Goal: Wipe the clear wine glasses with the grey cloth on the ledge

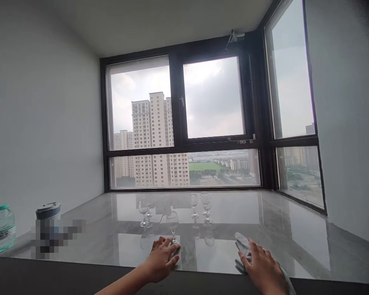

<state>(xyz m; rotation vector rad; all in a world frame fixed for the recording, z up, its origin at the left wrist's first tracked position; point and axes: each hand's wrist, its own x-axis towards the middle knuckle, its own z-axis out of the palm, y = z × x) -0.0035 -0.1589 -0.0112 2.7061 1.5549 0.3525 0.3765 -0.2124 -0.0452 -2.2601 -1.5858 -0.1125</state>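
Observation:
A clear stemmed glass point(172, 221) stands upright near the front edge of the glossy grey sill. My left hand point(163, 259) is right at its foot, fingers stretched over the sill and thumb apart. The fingers partly hide the foot, and I cannot tell whether they touch it. To the right, my right hand point(263, 262) grips a pale grey cloth point(243, 241), which bunches out past the thumb and shows again beside the wrist. Farther back stand more stemmed glasses: a pair point(143, 213) to the left and a small cluster point(194, 200) to the right.
At the far left a clear bottle with a green cap point(2, 229) stands beside a lidded cup point(48, 211), partly blurred out. Dark-framed windows point(178, 150) close off the back and right of the sill point(221, 258). A plain wall point(49, 123) rises on the left.

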